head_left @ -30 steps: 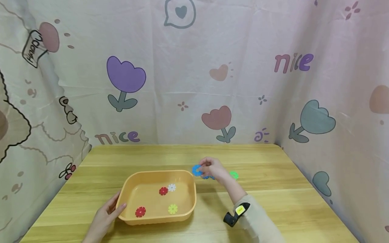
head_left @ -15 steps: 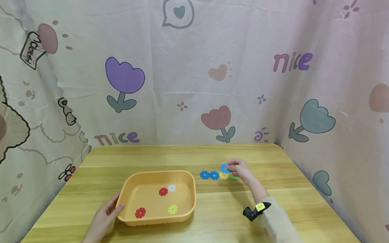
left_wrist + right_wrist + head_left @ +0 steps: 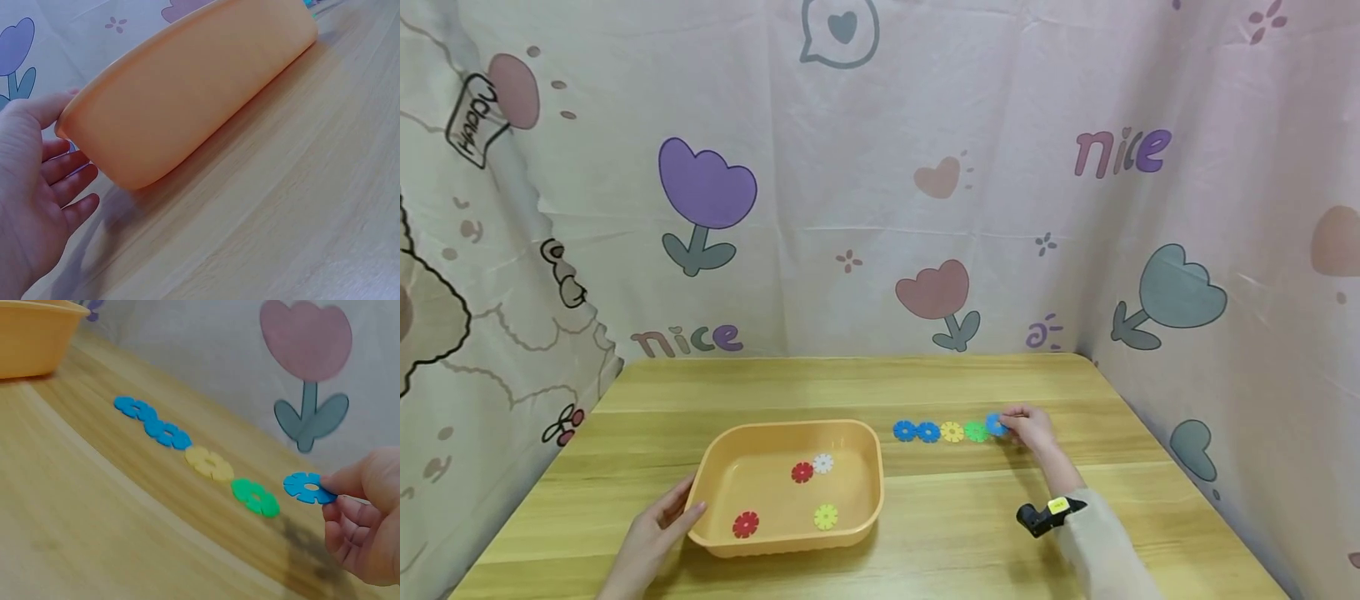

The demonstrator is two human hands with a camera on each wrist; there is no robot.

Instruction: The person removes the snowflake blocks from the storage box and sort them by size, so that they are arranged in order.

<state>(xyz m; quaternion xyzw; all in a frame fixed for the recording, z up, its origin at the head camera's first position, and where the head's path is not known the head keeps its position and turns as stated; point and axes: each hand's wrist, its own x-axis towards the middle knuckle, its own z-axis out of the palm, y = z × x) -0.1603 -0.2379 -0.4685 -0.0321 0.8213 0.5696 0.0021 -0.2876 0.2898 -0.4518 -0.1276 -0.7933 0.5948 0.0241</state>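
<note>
My right hand pinches a blue notched disc between thumb and fingers, a little above the table at the right end of a row. In that row lie two blue discs, a yellow disc and a green disc. My left hand grips the left rim of a yellow-orange plastic basin, thumb over the rim and fingers outside. Inside the basin are two red discs, a white disc and a yellow-green disc.
The wooden table reaches back to a printed curtain, which also hangs along both sides. A black camera mount sits on my right sleeve.
My right hand has carried the blue disc rightward, from beside the basin, past the yellow and green discs to the row's right end. The left hand stays on the basin.
</note>
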